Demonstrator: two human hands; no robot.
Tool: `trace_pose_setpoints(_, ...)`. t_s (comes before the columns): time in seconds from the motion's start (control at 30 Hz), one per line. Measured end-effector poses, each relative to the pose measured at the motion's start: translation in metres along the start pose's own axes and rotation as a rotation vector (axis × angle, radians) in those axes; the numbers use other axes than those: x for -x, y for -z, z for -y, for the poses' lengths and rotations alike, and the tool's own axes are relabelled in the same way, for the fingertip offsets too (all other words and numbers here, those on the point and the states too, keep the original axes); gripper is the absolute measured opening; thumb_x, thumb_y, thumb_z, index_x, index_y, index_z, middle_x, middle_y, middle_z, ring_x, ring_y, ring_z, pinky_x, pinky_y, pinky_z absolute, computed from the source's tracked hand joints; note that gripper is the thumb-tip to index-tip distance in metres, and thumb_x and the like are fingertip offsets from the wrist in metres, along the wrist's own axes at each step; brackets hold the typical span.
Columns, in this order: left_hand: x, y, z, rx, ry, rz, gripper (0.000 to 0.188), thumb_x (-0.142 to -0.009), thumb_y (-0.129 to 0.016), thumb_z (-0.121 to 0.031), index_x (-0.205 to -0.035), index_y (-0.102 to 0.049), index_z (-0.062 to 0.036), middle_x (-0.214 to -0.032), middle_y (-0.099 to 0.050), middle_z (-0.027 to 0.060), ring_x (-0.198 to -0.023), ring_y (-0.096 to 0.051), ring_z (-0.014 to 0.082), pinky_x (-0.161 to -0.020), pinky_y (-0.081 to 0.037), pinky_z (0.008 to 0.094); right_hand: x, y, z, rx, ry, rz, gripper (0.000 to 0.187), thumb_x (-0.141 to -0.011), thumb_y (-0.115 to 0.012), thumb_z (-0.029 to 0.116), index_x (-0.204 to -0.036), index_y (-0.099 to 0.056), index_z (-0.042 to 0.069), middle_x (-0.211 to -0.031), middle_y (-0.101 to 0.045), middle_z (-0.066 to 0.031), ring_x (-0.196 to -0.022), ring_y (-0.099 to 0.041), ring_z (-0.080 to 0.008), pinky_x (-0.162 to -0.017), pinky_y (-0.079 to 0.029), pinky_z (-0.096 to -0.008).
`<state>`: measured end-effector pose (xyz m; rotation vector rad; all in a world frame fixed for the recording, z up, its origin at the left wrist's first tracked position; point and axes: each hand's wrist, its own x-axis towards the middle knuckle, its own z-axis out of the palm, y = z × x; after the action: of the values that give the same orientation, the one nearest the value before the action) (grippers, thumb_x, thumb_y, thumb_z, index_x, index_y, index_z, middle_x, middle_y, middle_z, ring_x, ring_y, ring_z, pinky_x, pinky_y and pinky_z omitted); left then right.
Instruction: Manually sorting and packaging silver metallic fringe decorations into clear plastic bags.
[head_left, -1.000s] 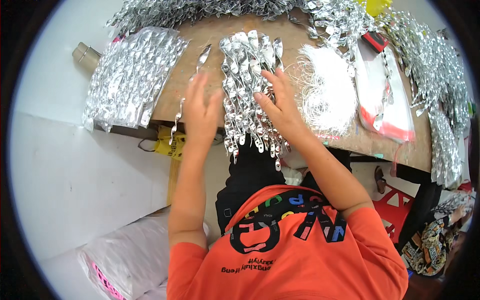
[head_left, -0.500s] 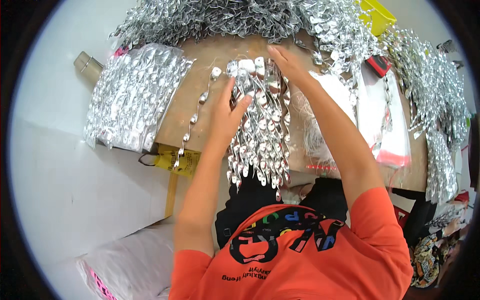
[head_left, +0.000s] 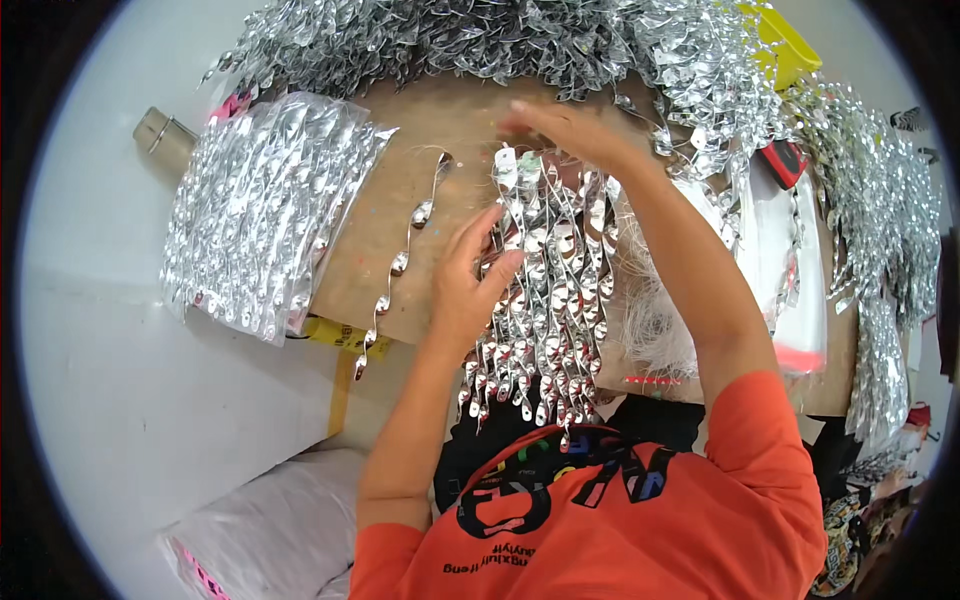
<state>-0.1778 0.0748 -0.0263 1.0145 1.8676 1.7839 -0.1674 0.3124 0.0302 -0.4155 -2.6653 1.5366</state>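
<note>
A bundle of twisted silver foil strips (head_left: pixel 555 265) lies on the brown tabletop, its lower ends hanging over the near edge. My left hand (head_left: pixel 470 280) rests along the bundle's left side, thumb and fingers apart. Over the bundle's top end, my right hand (head_left: pixel 560 130) reaches leftward with fingers stretched out and the fingertips smeared by motion; nothing shows in it. Pale flat tabs (head_left: pixel 506 165) sit at the upper ends of the strips. To the left of the bundle, a single twisted silver strip (head_left: pixel 400 262) lies apart from it.
Clear-bagged silver strips (head_left: pixel 265 215) are stacked at left, near a flask (head_left: pixel 165 138). A large heap of silver strips (head_left: pixel 450 45) lines the far edge. On the right are pale threads (head_left: pixel 655 320), white plastic bags (head_left: pixel 790 290) and a red-and-black object (head_left: pixel 783 163). Behind stands a yellow container (head_left: pixel 785 45).
My right hand has swung its fingers leftward across the bundle's top. The bundle lies slightly nearer to me and farther right, with my left hand still beside it. The view has shifted a little.
</note>
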Motion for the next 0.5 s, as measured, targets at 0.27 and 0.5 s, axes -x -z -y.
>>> trace_pose_setpoints(0.27,-0.002,-0.007,0.000,0.197,0.027,-0.052,0.048,-0.087,-0.063,-0.017,-0.128,-0.048,0.0049,-0.126,-0.053,0.0173,-0.116,-0.052,0.0231,-0.095,-0.043,0.0328,0.011,-0.004,-0.007,-0.080,-0.052,0.153,0.057,-0.093,-0.035,0.059,-0.122,-0.059,0.017,-0.109,-0.063,-0.0066,-0.092,-0.059,-0.0134,-0.082,-0.046,-0.0270)
trace_pose_setpoints(0.5,0.001,0.002,0.008,0.021,-0.017,-0.081,0.050,-0.085,-0.065,-0.020,-0.126,-0.050,0.0035,-0.124,-0.055,0.0183,-0.115,-0.053,0.0255,-0.098,-0.039,0.0334,0.036,-0.006,0.064,0.770,0.038,0.173,0.045,-0.094,-0.030,0.051,-0.123,-0.058,0.030,-0.110,-0.063,-0.0068,-0.106,-0.057,-0.0128,-0.088,-0.045,-0.0321)
